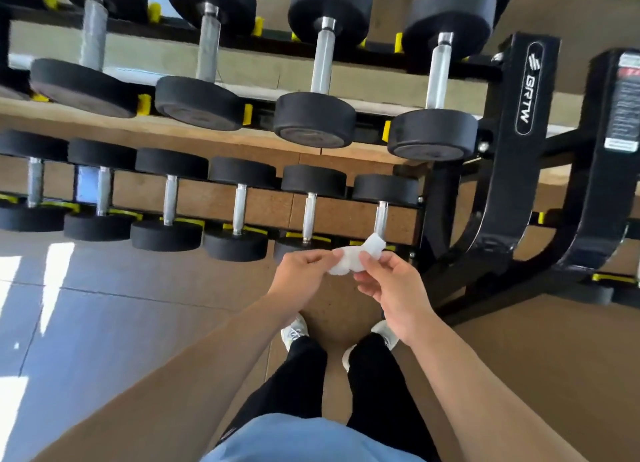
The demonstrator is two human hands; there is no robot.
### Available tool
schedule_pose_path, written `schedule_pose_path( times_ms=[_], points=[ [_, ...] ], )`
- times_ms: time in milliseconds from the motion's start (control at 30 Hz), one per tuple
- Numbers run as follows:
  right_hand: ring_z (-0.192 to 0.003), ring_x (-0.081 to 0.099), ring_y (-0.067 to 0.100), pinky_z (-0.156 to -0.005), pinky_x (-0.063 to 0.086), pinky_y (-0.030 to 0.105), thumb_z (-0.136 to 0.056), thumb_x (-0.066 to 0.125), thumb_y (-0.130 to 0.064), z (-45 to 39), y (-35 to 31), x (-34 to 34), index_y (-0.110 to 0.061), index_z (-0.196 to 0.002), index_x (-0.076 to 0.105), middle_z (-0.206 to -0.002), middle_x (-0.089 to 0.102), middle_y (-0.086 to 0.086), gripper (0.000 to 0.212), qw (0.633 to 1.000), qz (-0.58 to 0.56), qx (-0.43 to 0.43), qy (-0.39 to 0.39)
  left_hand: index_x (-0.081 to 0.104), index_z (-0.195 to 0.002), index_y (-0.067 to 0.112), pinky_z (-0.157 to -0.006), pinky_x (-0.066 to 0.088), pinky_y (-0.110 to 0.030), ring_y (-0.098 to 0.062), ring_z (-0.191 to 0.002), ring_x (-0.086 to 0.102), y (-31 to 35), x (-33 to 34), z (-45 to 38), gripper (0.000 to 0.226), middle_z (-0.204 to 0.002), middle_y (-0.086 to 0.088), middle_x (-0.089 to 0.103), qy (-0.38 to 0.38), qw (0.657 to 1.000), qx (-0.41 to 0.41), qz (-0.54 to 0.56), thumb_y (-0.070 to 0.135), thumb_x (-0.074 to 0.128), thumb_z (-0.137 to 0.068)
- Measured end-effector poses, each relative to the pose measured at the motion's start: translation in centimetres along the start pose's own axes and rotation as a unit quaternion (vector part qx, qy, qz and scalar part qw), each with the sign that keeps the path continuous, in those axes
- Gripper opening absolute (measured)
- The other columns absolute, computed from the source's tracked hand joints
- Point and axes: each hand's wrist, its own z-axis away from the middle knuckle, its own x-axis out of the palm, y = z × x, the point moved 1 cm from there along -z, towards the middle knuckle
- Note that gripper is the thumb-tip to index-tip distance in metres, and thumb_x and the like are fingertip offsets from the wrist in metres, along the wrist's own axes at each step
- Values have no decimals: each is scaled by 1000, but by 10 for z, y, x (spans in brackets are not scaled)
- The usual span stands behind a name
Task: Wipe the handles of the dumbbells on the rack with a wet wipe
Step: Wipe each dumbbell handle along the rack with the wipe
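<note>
White wet wipe (353, 258), crumpled, held between both hands in front of the rack's lower row, above the floor and not touching any dumbbell. Left hand (302, 274) grip pinches the wipe's left end, fingers curled in. Right hand (391, 288) grip pinches the wipe's right part between thumb and fingertips, other fingers loosely bent. The wipe's upper lump overlaps, in view, the bottom of the handle (381, 217) of the rightmost lower dumbbell (385, 189); contact cannot be told, looks apart. Lower row holds six small black dumbbells with metal handles, side by side, resting on yellow cradles (301, 237). Upper row (311, 56) holds four larger black dumbbells, also metal handles, ends sitting on yellow pads. Rack (519, 171) is black, curved upright at right carrying an oval logo plate; a second black upright (609, 150) with a label sticker stands just beside it further right. Both bare forearms reach in from the bottom of view. Below the hands: black trousers (304, 375), white shoes (294, 330) on brown floor (519, 357), toes pointing at the rack. Light blue shirt hem (294, 437) at bottom edge. Grey floor tiles (104, 323) at left with bright sun patches.
</note>
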Motion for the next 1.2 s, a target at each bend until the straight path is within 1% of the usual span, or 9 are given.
schedule_pose_path(
  times_ms=[233, 367, 567, 700, 800, 900, 1000, 1067, 1200],
  points=[
    [-80, 76, 16, -87, 61, 40, -85, 80, -27, -95, 35, -29, -13, -99, 76, -81, 78, 0, 20, 992, 90, -56, 67, 81, -93, 28, -62, 45, -16, 3, -62, 59, -36, 42, -86, 12, -76, 18, 72, 102, 991, -35, 80, 38, 77, -86],
    [-87, 76, 12, -90, 60, 40, -96, 67, -23, -148, 53, -56, -14, -112, 73, -93, 78, -3, 20, 990, 84, -89, 71, 72, -81, 21, -55, 37, -23, -8, -56, 50, -61, 70, -135, 17, -66, 7, 64, 73, 993, -58, 74, 34, 83, -79],
    [-86, 73, 2, -86, 60, 37, -103, 56, -24, -201, 74, -107, -25, -121, 72, -98, 76, -14, 24, 946, 257, -168, 106, 46, -70, 22, -40, 29, -19, -11, -50, 45, -90, 106, -193, 34, -60, 3, 51, 40, 977, -113, 179, 10, 69, -91],
    [-96, 73, 10, -87, 60, 31, -104, 53, -20, -224, 83, -119, -22, -105, 71, -100, 74, -10, 17, 971, 179, -152, 45, 58, -91, 17, -39, 21, -18, -7, -52, 46, -101, 116, -219, 18, -75, 2, 56, 0, 944, -171, 283, 12, 75, -86],
    [-112, 68, 28, -99, 55, 43, -106, 46, -9, -233, 87, -113, -8, -96, 62, -107, 73, 8, 19, 996, -76, -41, -15, 66, -116, 11, -37, 25, -17, -6, -52, 42, -106, 124, -230, 46, -83, 1, 56, -40, 950, -177, 256, 34, 83, -79],
    [-120, 63, 38, -106, 46, 51, -105, 42, -19, -236, 92, -116, -12, -88, 52, -110, 69, 19, 22, 964, -254, 65, -48, 68, -104, 12, -41, 24, -16, -5, -51, 40, -108, 131, -235, 29, -73, 4, 56, -50, 971, -156, 173, 31, 78, -85],
    [-116, 66, 31, -100, 50, 45, -91, 63, -44, -239, 99, -121, -12, -99, 55, -114, 71, 14, 34, 973, -212, 62, -62, 72, -99, 12, -54, 30, -22, -7, -53, 41, -110, 133, -238, 23, -65, 5, 56, -34, 989, -110, 94, 32, 75, -88],
    [-108, 68, 24, -96, 52, 38, -79, 78, -23, -242, 104, -123, -15, -114, 58, -110, 72, 10, 41, 988, -148, 24, -27, 72, -95, 14, -58, 34, -24, -9, -56, 44, -112, 133, -237, 21, -70, 1, 57, -23, 991, -100, 83, 35, 72, -91],
    [-110, 69, 21, -96, 55, 39, -85, 70, 7, -246, 110, -125, -22, -131, 57, -115, 73, 5, 56, 992, -122, 9, -9, 74, -99, 17, -52, 42, -24, -15, -62, 55, -110, 131, -236, 24, -76, -3, 65, 7, 994, -71, 84, 38, 61, -98]
  ],
)
